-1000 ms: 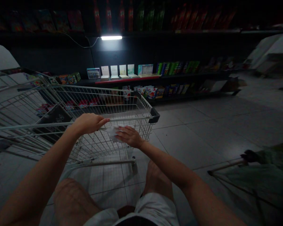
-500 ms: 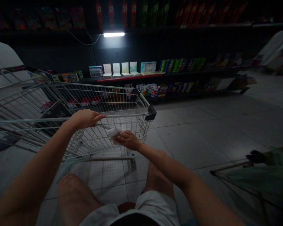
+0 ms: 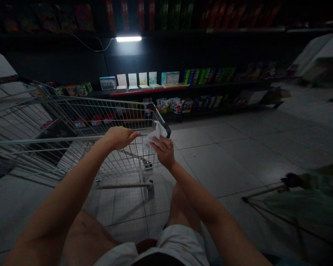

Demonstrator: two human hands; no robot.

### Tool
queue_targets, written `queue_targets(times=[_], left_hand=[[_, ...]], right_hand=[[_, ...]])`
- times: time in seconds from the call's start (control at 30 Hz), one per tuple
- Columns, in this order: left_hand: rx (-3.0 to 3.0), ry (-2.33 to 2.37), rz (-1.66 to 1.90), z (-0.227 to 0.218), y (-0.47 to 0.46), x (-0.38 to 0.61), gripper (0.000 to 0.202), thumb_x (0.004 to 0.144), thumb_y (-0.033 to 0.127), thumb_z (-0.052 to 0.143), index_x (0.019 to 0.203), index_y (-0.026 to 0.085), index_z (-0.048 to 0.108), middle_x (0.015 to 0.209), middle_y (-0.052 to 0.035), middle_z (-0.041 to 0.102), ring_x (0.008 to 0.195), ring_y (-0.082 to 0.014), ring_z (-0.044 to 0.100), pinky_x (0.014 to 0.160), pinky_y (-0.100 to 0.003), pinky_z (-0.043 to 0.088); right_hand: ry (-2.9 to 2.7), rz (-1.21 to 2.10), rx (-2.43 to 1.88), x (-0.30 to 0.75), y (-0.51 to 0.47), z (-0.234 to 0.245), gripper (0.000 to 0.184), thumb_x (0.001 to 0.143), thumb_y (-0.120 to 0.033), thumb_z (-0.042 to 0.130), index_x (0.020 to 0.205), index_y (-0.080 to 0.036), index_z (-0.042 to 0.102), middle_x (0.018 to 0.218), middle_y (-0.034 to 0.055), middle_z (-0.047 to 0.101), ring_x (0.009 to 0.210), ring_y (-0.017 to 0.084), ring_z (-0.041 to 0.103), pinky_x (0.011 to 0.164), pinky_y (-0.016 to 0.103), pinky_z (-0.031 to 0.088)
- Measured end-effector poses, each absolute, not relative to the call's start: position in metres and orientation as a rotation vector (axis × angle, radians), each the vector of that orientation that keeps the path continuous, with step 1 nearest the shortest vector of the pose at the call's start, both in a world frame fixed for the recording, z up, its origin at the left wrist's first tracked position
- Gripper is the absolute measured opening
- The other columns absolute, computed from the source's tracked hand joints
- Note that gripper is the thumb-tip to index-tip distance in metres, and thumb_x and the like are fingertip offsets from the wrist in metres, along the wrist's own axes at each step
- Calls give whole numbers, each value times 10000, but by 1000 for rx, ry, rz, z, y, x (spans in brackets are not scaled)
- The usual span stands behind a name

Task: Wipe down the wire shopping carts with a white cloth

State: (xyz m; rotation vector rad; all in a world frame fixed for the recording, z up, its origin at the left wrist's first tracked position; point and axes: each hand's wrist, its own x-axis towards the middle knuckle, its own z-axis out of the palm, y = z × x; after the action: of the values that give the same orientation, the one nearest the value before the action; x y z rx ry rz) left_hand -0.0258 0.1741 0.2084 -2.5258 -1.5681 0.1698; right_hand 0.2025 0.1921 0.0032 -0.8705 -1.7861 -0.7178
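Wipe (image 3: 154, 136): white, soft, light; likely best pinched at a fold.
Right hand (image 3: 164, 150): fingers closed on it.
Left hand (image 3: 118, 137): fingers clamped around cart handle (image 3: 58, 139).

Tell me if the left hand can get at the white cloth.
Probably yes: the left hand rests on the cart handle close beside the white cloth, which the right hand holds, and nothing appears to stand between them.
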Motion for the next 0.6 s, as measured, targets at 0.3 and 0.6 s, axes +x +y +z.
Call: queue_targets(times=[0.3, 0.6], left_hand=[[-2409, -1567, 60, 189, 187, -22, 709, 976, 630, 128, 1018, 214, 700, 970, -120, 747, 951, -296, 693, 777, -365, 468], [-2389, -1568, 82, 190, 186, -22, 791, 956, 665, 70, 1034, 210, 713, 963, -133, 751, 942, -315, 699, 774, -378, 464]], right_hand=[[-1842, -494, -939, 202, 195, -68, 357, 941, -160, 538, 1246, -287, 672, 1343, 42, 628, 1286, 220, 481, 1083, 416, 452], [-1862, -476, -1013, 216, 190, -110, 397, 917, -99, 506, 1235, -264, 678, 1278, 66, 652, 1241, 230, 502, 1019, 417, 523]])
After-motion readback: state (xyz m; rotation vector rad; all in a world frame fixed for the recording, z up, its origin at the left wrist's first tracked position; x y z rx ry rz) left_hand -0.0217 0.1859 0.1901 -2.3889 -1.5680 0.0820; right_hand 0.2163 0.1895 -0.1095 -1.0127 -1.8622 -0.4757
